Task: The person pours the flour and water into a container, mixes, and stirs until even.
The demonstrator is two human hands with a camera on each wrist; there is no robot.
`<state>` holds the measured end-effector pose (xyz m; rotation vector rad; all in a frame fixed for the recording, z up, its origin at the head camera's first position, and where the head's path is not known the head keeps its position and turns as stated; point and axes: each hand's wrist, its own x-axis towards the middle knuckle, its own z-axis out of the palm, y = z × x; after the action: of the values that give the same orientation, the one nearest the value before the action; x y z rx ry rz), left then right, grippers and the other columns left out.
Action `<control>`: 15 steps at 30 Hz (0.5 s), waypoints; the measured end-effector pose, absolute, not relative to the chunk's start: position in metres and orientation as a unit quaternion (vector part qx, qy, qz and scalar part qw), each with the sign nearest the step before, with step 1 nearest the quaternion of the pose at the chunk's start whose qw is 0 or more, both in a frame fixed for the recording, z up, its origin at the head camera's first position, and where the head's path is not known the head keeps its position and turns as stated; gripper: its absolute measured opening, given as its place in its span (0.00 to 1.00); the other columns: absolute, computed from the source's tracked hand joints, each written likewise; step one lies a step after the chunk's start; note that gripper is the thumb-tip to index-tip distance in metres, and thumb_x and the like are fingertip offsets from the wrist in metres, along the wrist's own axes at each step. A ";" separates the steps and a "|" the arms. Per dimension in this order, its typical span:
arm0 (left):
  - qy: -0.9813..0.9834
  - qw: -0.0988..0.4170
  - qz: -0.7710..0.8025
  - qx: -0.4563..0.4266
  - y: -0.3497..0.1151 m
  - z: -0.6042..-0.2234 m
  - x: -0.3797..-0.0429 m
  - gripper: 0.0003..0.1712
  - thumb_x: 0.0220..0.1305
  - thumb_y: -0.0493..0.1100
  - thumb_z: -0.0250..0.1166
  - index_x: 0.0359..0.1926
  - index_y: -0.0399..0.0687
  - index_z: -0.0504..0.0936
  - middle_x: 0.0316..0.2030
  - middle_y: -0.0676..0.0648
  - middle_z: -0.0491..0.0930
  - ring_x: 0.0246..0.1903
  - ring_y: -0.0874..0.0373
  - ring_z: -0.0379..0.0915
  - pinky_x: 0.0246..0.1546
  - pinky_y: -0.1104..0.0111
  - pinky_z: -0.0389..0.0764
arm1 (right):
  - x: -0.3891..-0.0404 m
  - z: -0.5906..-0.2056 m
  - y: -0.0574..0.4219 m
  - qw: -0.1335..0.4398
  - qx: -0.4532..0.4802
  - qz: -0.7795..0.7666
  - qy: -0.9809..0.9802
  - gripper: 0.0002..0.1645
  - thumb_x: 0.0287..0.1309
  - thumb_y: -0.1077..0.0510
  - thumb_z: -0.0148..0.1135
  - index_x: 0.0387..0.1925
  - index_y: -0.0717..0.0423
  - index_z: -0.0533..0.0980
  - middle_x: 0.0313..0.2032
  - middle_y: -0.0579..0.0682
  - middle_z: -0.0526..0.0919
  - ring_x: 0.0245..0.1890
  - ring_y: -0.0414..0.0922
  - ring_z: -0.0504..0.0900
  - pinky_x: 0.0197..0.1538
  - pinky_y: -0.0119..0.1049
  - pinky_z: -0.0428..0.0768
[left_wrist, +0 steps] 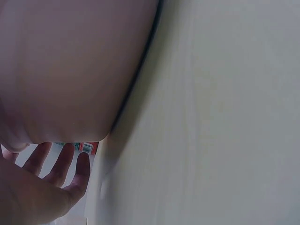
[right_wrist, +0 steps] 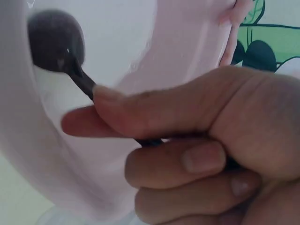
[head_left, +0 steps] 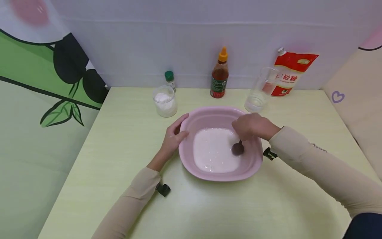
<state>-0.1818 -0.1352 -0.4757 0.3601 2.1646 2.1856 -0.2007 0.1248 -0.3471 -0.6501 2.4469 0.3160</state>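
A pink plastic basin point(head_left: 221, 176) holds a layer of milky white liquid point(head_left: 213, 151). My left hand point(head_left: 174, 136) grips the basin's left side, thumb at the rim and fingers spread along the outer wall; the left wrist view shows those fingers point(left_wrist: 61, 164) against the basin's side. In my right hand point(head_left: 252, 126) is a dark spoon point(head_left: 237, 149), its handle pinched between thumb and forefinger with the other fingers curled round it. The round spoon bowl point(right_wrist: 56, 40) is inside the basin, near its right wall, over the liquid.
Behind the basin stand a clear cup of white powder point(head_left: 165, 104), a small green-capped bottle point(head_left: 169, 79), a sauce bottle with an orange tip point(head_left: 219, 78), a tall clear glass point(head_left: 256, 99) and a red and white sugar pouch point(head_left: 290, 74). A pale cloth wall point(head_left: 149, 49) backs the table.
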 end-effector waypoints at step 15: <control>0.699 0.023 0.705 0.117 -0.137 -0.475 -0.181 0.37 0.59 0.26 0.56 0.72 0.38 0.66 0.71 0.35 0.66 0.62 0.42 0.69 0.54 0.75 0.81 | -0.223 -0.359 0.068 0.231 -0.296 0.115 0.920 0.05 0.64 0.62 0.54 0.31 0.55 0.75 0.27 0.49 0.73 0.27 0.45 0.70 0.27 0.35 0.70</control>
<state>-0.1806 -0.1371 -0.4753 0.3627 2.1650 2.1819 -0.2230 0.0676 -0.3588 -0.8133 2.5293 0.3162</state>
